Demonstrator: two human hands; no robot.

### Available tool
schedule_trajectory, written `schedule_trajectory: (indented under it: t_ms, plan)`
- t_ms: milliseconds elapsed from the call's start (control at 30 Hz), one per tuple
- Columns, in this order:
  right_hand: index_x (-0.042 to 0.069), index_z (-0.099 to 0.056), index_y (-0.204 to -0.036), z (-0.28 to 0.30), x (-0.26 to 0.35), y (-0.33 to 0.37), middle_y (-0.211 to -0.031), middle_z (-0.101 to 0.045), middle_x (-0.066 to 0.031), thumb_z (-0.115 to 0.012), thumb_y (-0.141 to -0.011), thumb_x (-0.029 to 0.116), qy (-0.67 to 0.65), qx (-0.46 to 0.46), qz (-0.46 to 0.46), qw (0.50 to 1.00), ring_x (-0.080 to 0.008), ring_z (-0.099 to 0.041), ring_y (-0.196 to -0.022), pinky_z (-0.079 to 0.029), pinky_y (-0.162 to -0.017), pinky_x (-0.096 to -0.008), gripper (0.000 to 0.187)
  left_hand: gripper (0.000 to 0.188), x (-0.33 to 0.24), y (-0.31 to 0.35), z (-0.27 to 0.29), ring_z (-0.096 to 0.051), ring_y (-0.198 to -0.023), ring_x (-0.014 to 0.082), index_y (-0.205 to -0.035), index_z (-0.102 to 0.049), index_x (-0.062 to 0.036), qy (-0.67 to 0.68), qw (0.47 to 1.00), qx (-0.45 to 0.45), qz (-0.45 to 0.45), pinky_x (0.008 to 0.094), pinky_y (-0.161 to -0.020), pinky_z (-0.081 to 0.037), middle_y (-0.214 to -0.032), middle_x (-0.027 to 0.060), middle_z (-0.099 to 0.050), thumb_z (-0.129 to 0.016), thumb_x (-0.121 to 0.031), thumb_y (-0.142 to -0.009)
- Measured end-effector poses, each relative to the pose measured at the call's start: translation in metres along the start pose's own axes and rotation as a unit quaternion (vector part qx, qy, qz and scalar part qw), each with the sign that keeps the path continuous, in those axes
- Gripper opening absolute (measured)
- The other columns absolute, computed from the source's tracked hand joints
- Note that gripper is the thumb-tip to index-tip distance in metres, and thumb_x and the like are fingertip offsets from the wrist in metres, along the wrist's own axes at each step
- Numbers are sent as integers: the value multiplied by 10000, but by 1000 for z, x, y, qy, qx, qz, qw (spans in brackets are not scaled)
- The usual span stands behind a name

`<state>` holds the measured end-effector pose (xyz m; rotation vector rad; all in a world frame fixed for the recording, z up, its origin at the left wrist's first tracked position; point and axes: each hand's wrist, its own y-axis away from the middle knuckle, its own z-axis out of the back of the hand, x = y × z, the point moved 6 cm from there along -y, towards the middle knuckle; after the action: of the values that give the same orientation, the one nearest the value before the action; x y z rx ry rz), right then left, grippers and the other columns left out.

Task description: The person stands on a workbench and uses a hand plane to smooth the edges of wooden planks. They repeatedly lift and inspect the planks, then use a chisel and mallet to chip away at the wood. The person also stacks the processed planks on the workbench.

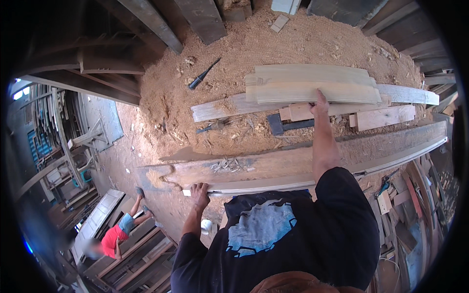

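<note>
My left hand (199, 195) is closed over the left end of a long narrow wooden plank (273, 184), which lies along the near edge of the bench. Reaching forward, my right hand (320, 105) grips the near edge of a stack of pale flat boards (312, 83), one digit on top and the other fingers partly hidden. Beneath that stack runs a longer greyish board (215, 109). Close to my right wrist lie a hammer (276, 125) with a dark head and a short wooden block (384, 117).
Sawdust and shavings (234, 164) cover much of the work area. A chisel-like tool (204, 74) with a dark handle lies farther left. A person in a red top (113, 241) is at lower left by a white panelled door (100, 219). Timber offcuts (415, 215) lean at right.
</note>
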<state>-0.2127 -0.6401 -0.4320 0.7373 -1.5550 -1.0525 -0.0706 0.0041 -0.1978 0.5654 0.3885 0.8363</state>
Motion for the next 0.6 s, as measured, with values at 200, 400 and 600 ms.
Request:
schedule_trajectory:
  t_ms: [200, 400, 600]
  plan:
    - [170, -669, -1169, -5, 32, 9, -1123, -641, 3, -847, -784, 259, 43, 26, 124, 991, -235, -544, -1120, -455, -876, -514, 433, 652, -23, -31, 41, -512, -1277, 408, -1426, -482, -136, -81, 945, 316, 2, 546, -1046, -417, -1340, 172, -595, -739, -271, -842]
    - [62, -623, -1240, 23, 62, 87, -1195, -630, -69, -865, -730, 164, 163, -27, 132, 977, -236, -613, -1033, -523, -799, -413, 573, 1066, -103, -174, 47, -521, -1284, 420, -1585, -194, -101, 659, 718, 129, 180, 565, -976, -511, -1439, 270, -481, -715, -654, -837]
    - [-24, -592, -1252, 51, 55, 160, -1149, -661, -127, -845, -732, 69, 162, 78, 208, 961, -272, -670, -970, -572, -798, -408, 586, 687, -233, -167, 16, -611, -1225, 315, -1417, -461, 14, 914, 362, 175, 54, 463, -1062, -499, -1302, 201, -623, -730, -360, -908]
